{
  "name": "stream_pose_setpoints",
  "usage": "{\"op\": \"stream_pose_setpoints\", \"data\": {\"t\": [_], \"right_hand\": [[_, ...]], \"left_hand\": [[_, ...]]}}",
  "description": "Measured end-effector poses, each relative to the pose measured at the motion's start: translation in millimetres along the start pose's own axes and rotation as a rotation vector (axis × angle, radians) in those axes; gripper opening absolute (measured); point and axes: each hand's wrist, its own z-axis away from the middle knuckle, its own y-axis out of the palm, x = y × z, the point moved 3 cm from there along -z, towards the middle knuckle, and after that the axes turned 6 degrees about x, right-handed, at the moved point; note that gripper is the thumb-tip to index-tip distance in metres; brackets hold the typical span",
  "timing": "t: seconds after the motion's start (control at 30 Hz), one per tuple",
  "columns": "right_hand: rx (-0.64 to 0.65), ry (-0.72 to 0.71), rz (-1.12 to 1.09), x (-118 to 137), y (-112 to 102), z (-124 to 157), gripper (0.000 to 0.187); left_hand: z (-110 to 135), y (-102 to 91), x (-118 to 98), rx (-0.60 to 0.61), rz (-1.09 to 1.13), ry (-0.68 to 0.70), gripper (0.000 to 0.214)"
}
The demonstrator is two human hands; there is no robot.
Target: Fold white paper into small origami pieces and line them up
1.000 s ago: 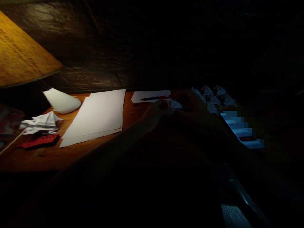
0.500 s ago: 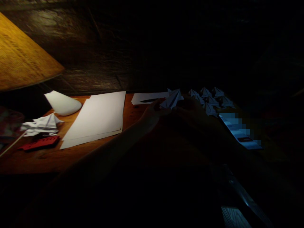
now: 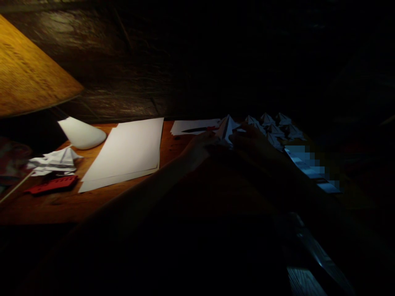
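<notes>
Prob on the shaping/crease-tidying step rn, imo: I've got a small, white, pointed folded-paper piece (image 3: 227, 130) gripped btwn the fingers of my left hand (image 3: 200, 144) and right hand (image 3: 253, 142), held up mid-table, tho the right side's v. dark so can't tell the exact finger placement. Next move calls for a light pinch w/ both sides kept even, bc thin paper prob crumples easily. It's all sharp ridges + a peaked top, same spiky look as the cluster of white folded-paper pieces (image 3: 266, 120) just to the right. Flat, smooth white rectangular sheets (image 3: 126, 148) lie left on the brown, grainy wooden table (image 3: 173, 150); a dark-bladed, red-handled knife (image 3: 195, 130) rests behind my hands, on a smaller white paper stack (image 3: 197, 123).
</notes>
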Motion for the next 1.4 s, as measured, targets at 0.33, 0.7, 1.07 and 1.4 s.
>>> {"op": "stream_pose_setpoints", "data": {"t": [0.33, 0.7, 1.07, 1.4], "right_hand": [[0.042, -0.028, 0.089, 0.6, -10.0, -5.9, 0.032], [0.034, -0.182, 0.208, 5.8, -1.6, -1.7, 0.039], [0.043, -0.211, 0.254, 7.1, 0.7, 4.1, 0.035], [0.058, -0.251, 0.332, 4.4, -0.6, 1.3, 0.032]], "left_hand": [[-4.7, -7.2, 5.1, 0.046, -0.086, 0.021, 0.027], [-0.4, -3.1, 3.5, 0.005, -0.033, 0.007, 0.023], [1.1, 3.0, 1.6, -0.053, -0.076, 0.016, 0.023], [-0.2, 0.2, 3.7, -0.044, -0.119, 0.049, 0.027]]}}
